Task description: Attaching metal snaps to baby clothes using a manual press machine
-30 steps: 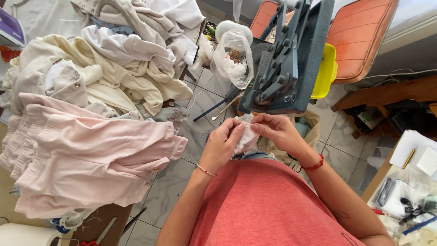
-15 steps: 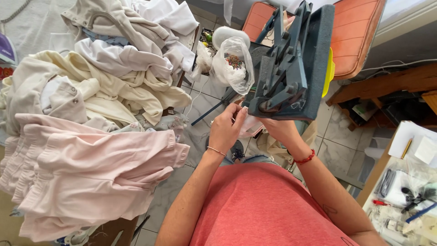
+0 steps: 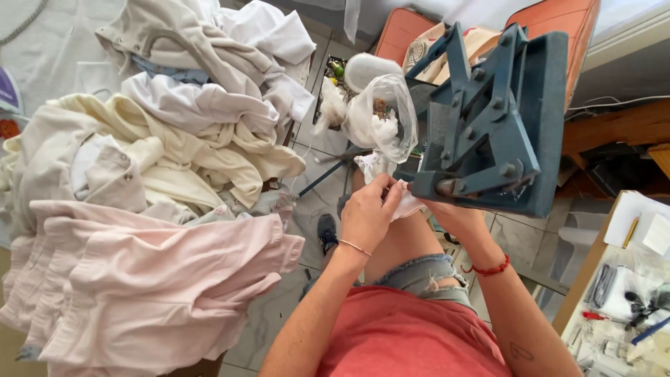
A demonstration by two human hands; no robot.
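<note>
Nearest the camera: the person's red shirt (image 3: pixel 412 335) and frayed denim shorts (image 3: pixel 426 276).

Left hand (image 3: pixel 366 216): fingers closed in a pinch on a small white fabric piece (image 3: pixel 405 206), held just under the lower edge of the blue-grey metal press (image 3: pixel 488 126). Right hand (image 3: pixel 457 220): reaches beneath the press base and is largely hidden by it; whether its fingers are closed on the fabric cannot be determined.

Left of the hands: a stack of pale pink garments (image 3: pixel 153 286), with cream and white garments (image 3: pixel 188 126) piled beyond. Above the hands: a clear plastic bag (image 3: pixel 384 119) holding white scraps.

Probable hazards: fingers sit close to the press linkage and base, so any movement of the mechanism could trap them. A misaligned fabric piece could seat off-centre. The garment piles, stacked loosely, could slide to the tiled floor (image 3: pixel 279 314).
</note>
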